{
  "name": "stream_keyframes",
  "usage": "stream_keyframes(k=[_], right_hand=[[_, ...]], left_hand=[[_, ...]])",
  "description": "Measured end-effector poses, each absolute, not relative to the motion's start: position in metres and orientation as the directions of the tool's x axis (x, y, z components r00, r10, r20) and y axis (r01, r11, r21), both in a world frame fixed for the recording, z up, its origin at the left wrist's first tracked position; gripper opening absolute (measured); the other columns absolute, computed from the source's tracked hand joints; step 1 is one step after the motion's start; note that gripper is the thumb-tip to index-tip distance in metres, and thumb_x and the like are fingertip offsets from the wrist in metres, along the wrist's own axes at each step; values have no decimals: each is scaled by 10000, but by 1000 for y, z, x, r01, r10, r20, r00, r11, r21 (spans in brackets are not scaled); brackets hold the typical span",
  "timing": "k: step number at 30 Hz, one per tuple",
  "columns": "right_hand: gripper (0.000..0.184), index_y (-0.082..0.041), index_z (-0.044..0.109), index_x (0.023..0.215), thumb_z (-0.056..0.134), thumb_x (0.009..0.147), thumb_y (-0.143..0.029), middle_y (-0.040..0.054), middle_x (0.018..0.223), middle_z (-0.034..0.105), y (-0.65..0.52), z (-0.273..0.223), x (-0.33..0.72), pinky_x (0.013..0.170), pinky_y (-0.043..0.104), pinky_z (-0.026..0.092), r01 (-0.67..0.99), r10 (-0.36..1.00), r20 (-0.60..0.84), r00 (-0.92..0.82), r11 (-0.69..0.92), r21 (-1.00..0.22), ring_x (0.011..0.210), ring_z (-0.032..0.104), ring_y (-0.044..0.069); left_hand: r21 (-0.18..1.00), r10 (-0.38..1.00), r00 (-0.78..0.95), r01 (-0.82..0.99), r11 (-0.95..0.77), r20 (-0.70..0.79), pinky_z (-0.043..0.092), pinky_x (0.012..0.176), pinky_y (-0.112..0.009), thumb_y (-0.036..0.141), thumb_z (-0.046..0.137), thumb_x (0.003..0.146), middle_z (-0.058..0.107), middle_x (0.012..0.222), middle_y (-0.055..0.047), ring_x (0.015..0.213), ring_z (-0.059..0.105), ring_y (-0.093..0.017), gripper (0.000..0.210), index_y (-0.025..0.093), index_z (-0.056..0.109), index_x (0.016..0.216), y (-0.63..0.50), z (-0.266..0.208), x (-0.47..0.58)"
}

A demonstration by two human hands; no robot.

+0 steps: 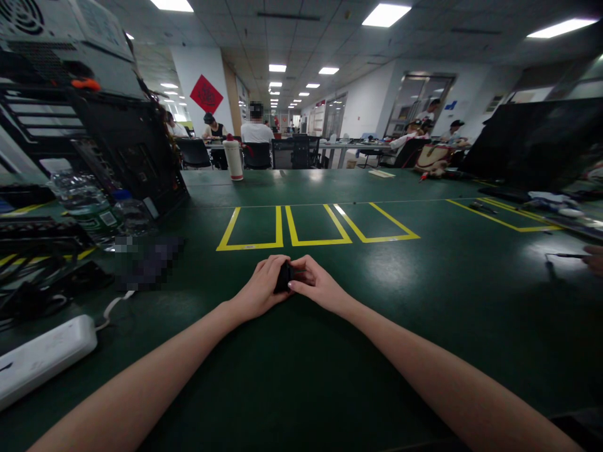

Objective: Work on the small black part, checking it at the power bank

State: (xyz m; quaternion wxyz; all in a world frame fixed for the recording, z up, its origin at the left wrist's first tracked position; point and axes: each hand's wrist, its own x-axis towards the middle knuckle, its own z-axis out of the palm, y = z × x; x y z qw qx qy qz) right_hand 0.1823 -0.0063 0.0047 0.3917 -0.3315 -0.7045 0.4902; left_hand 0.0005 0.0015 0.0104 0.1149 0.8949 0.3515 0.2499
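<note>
A small black object (284,277) sits between my two hands, just above or on the green table (301,370); its kind does not show. My left hand (262,284) is closed around its left side, with the fingers curled over the top. From the right, my right hand (318,285) pinches at it with thumb and bent fingers. Both hands hide much of the object. Beyond them, three yellow tape outlines (322,242) mark the tabletop side by side.
At left are a computer case (127,150), a plastic bottle (78,198), dark cables (42,292) and a white power strip (51,358). A white cup (233,160) stands at the back. Rightward are a black monitor (541,144) and another person's hand (594,258) holding a thin tool.
</note>
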Motion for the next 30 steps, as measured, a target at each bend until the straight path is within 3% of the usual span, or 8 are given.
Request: stream_keyframes(k=[4,13,23,30], right_hand=[[231,-219,460,992,554,781,-233,19,1035,509,-5,3,181,827,364,497,53,857,214,-469,269,-962,974,553,171],[339,-217,454,1094,563,775,-256,58,1107,492,-2,1,183,904,417,429,78,869,167,-466,228,-971,1041,512,198],[259,-212,458,985,587,760,-218,25,1030,499,-2,5,183,862,362,459,-27,841,180,-511,194,-981,1014,528,177],[310,-211,460,1062,568,775,-261,48,1060,524,4,-3,182,923,399,405,77,877,139,-460,196,-978,1049,509,189]], left_hand=[[373,680,630,569,-733,374,320,975,-454,237,571,774,420,1190,-84,1123,417,-239,513,218,286,1199,3,9,1],[388,679,632,558,-733,374,326,969,-452,219,577,765,424,1189,-81,1120,421,-239,525,222,290,1205,3,8,1],[410,677,632,541,-734,377,312,980,-462,218,578,766,419,1197,-88,1139,403,-245,534,220,287,1214,3,9,0],[448,692,620,533,-718,370,324,976,-456,229,589,759,415,1206,-83,1131,406,-245,540,220,293,1211,4,7,-1]])
